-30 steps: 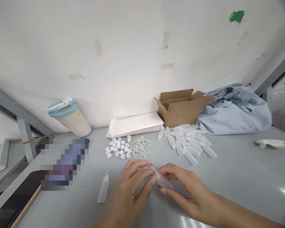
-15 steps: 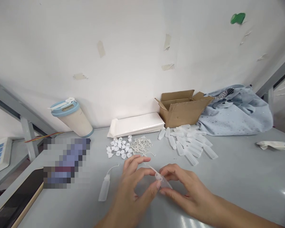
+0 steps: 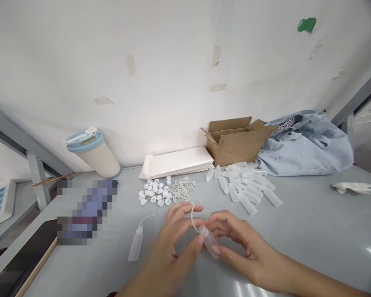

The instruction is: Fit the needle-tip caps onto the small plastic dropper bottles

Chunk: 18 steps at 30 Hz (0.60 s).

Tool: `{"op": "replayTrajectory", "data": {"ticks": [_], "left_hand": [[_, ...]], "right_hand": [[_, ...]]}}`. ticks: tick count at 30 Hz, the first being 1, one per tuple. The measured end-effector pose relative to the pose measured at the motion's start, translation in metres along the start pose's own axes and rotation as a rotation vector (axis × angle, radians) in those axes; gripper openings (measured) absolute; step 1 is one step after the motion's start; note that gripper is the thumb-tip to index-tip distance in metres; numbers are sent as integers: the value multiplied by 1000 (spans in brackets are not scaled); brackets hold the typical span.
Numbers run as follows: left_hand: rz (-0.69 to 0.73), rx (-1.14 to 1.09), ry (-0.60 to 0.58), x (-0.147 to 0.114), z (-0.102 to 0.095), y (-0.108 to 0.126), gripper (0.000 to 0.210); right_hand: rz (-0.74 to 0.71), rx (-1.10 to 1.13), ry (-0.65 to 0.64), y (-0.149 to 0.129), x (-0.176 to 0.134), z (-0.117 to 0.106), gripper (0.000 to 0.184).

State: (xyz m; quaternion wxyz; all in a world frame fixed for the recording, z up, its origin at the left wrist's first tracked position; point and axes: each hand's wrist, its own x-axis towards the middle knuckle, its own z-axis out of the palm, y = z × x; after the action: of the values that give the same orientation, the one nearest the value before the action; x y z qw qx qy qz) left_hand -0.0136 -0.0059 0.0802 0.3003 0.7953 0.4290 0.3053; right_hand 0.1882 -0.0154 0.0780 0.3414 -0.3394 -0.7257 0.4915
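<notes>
Between my hands is a small translucent plastic bottle [image 3: 211,244], tilted, with its neck up and to the left. My left hand [image 3: 174,243] is closed at the neck, thumb and forefinger pinching there. A thin curved white tube [image 3: 192,218] rises from the neck, passing by the left fingers. My right hand [image 3: 247,243] grips the bottle's body between thumb and fingers. Left of my hands lies another small bottle [image 3: 136,246] with a bent tube at its top. Beyond them are a heap of white caps [image 3: 154,193], a pile of short tubes [image 3: 183,189] and several loose bottles [image 3: 249,189].
A white padded stack [image 3: 179,161], an open cardboard box [image 3: 241,146] and a grey-blue cloth bag [image 3: 306,148] stand against the wall. To the left are a tumbler [image 3: 95,154], a blurred-out item [image 3: 89,210] and a phone [image 3: 24,255]. A crumpled tissue [image 3: 355,188] lies right.
The bottle has turned so more of its body shows, and its tube now curves up more steeply. The right thumb has shifted along the bottle's side.
</notes>
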Motion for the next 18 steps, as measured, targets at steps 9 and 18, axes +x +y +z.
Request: {"op": "replayTrajectory", "data": {"ticks": [9, 18], "left_hand": [[85, 270, 237, -2, 10, -11, 28], [611, 655, 185, -2, 17, -2, 37]], "right_hand": [[178, 46, 160, 15, 4, 6, 20], [268, 381, 153, 16, 9, 11, 25]]}}
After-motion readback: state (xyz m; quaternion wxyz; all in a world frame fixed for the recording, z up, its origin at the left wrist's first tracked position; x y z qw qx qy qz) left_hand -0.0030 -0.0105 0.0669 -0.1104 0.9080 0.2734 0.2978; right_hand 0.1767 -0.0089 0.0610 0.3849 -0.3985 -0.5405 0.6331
